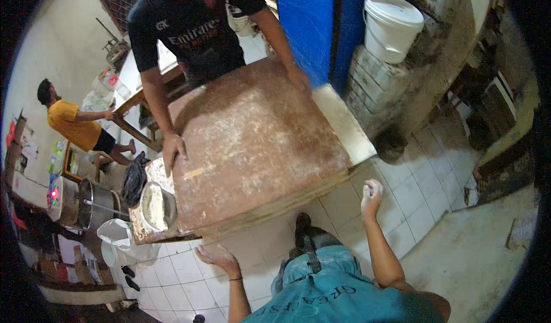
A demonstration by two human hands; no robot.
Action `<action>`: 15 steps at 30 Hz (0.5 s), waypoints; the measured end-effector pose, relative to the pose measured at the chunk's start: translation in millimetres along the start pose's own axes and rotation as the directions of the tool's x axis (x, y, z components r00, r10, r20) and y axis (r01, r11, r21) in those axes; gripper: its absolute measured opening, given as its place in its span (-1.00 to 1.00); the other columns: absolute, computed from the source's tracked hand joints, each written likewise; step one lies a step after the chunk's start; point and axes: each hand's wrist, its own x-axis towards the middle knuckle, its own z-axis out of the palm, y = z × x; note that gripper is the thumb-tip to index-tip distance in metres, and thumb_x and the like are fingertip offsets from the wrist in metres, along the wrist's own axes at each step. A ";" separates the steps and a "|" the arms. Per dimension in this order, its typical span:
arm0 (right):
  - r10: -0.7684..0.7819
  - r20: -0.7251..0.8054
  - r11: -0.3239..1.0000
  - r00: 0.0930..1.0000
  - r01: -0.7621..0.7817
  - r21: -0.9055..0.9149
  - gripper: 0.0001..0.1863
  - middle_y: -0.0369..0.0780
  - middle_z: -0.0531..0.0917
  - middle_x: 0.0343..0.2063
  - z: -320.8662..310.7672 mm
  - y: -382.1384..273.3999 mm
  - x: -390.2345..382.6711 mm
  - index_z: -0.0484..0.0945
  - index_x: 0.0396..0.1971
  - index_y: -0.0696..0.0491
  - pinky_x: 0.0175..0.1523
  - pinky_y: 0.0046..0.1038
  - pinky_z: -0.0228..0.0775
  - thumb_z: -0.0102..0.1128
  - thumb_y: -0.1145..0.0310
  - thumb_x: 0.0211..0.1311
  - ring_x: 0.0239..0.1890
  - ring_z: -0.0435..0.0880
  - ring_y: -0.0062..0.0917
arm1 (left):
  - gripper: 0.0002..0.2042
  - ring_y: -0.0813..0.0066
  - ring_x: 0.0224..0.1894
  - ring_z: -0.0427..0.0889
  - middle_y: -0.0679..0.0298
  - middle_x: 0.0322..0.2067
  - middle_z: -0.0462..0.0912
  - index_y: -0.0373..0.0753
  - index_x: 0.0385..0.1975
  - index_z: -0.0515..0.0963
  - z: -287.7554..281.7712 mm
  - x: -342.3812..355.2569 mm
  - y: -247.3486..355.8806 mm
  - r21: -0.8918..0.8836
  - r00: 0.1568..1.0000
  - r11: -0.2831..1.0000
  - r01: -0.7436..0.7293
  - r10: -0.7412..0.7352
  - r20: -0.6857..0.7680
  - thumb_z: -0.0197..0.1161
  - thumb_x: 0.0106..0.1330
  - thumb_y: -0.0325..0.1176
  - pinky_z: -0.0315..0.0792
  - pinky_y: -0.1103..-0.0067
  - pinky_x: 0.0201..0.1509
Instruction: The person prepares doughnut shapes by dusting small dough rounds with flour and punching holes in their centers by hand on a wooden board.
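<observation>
A large brown board (pixel 261 151), stained pale with powder, tops a thick stack on the worktable. My left hand (pixel 218 257) is open and empty just below its near left edge. My right hand (pixel 372 199), dusted white, hangs off the near right corner, fingers loosely curled and apart, holding nothing. Opposite me, a person in a dark shirt (pixel 201 59) rests one hand (pixel 174 151) on the board's left side; the other (pixel 299 82), blurred, is at the far right corner. A pale sheet (pixel 350 122) sticks out on the right. A bowl of pale powder (pixel 155 205) sits left of the board.
A lidded white bucket (pixel 389 27) stands on a ledge beside a blue pillar (pixel 310 30). A person in yellow (pixel 77 122) is at another table on the left. Metal pots (pixel 100 205) and a lined white bucket (pixel 117 240) stand left. Tiled floor (pixel 402 185) surrounds my feet.
</observation>
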 end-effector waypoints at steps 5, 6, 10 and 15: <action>0.124 0.272 0.985 0.954 -0.152 0.083 -0.85 -0.13 0.46 -0.25 -23.7 34.0 -47.8 0.48 -0.36 0.17 -0.17 -0.51 0.37 0.02 0.47 0.05 -0.24 0.48 -0.43 | -0.32 -0.02 0.14 0.14 -0.14 0.06 0.21 -0.43 0.13 0.03 -31.3 -234.4 -157.2 0.334 0.635 0.938 0.095 -0.316 0.705 0.17 0.03 -0.34 -0.03 0.29 0.22; 0.163 0.298 0.970 0.941 -0.208 0.124 -0.85 -0.13 0.47 -0.28 -24.2 41.3 -48.4 0.49 -0.36 0.17 -0.17 -0.51 0.37 0.02 0.47 0.05 -0.26 0.50 -0.44 | -0.36 -0.02 0.03 0.30 -0.07 -0.01 0.34 -0.38 0.12 0.09 -54.2 -266.2 -181.6 0.205 0.282 0.844 0.495 -0.380 0.881 0.17 0.06 -0.28 0.13 0.25 0.13; 0.207 0.381 0.950 0.901 -0.278 0.141 -0.83 -0.17 0.52 -0.35 -19.5 10.0 -23.8 0.49 -0.34 0.19 -0.20 -0.52 0.37 0.01 0.45 0.08 -0.32 0.52 -0.49 | -0.47 0.13 -0.12 0.35 0.02 -0.14 0.38 -0.36 0.03 0.17 -113.7 -324.3 -195.3 0.539 -0.253 0.524 0.660 -0.520 0.816 0.10 0.10 -0.22 0.17 0.37 -0.08; 0.145 0.378 0.937 0.914 -0.250 0.244 -0.81 -0.18 0.54 -0.38 0.2 9.7 30.5 0.48 -0.33 0.22 -0.23 -0.54 0.38 0.01 0.44 0.10 -0.38 0.54 -0.53 | -0.57 0.32 -0.30 0.41 0.14 -0.30 0.44 -0.34 -0.08 0.28 -112.2 -326.6 -188.8 0.509 -0.274 0.248 0.824 -0.612 0.742 0.01 0.15 -0.15 0.22 0.53 -0.35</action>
